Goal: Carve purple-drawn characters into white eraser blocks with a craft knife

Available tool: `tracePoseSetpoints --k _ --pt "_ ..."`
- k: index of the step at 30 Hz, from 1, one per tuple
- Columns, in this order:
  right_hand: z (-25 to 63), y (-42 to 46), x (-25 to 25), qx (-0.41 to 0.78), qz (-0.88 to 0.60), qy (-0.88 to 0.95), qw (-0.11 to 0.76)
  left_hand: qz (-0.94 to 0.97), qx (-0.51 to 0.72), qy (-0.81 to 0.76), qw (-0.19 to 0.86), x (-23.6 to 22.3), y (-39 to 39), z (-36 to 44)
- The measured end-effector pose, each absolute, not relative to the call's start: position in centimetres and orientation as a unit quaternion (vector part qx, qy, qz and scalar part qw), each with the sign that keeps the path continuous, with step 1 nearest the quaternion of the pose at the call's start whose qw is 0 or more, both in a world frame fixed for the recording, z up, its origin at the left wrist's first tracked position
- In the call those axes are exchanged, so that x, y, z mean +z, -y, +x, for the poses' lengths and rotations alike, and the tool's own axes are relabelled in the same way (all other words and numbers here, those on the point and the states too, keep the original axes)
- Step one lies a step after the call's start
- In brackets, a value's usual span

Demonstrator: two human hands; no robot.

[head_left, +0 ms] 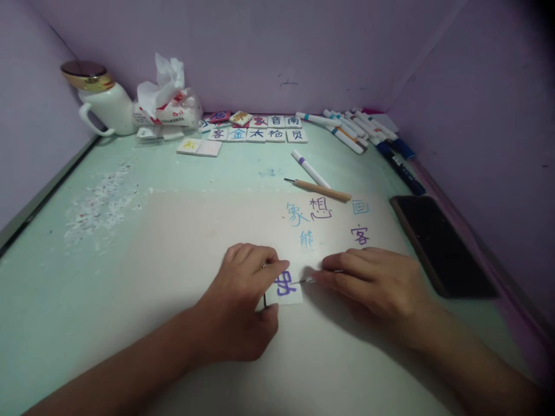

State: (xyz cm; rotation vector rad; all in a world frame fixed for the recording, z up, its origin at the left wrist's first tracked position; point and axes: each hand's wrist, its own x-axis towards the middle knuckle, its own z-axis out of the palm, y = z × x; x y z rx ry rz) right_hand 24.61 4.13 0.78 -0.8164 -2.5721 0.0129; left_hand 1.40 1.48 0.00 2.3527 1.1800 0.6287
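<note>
A small white square tile [296, 297] with a purple character on it lies on the pale sheet. My left hand [245, 297] grips it from the left, with fingers along its top edge and the thumb at its lower side. From the right, my right hand [368, 283] pinches a thin carving tool [306, 281], its fine metal tip touching the tile's face beside the purple strokes. Most of the tool's handle is hidden by the fingers. Beyond the hands lie a wooden-handled carving tool [325, 189] and a white marker with a purple band [310, 168].
Blue and purple characters [319, 209] are written on the sheet [195, 231]. A phone [440, 245] lies at right. Markers [351, 130], lettered tiles [255, 134], a tissue pack [169, 110] and a white mug [108, 110] line the back. White shavings [102, 202] are scattered left.
</note>
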Motion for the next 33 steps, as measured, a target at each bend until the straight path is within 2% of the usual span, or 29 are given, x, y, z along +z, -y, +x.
tracePoseSetpoints --k 13,26,33 --pt "24.0 -3.9 1.9 -0.042 -0.290 0.943 0.160 0.859 0.209 -0.417 0.213 0.2 -1.4 1.3" --pt "24.1 -5.5 2.3 0.137 -0.320 0.933 0.094 0.866 0.206 -0.406 0.207 -0.4 -1.8 1.1" --pt "24.1 -5.8 2.6 0.179 -0.341 0.921 0.056 0.868 0.210 -0.403 0.203 -0.5 -1.7 1.2"
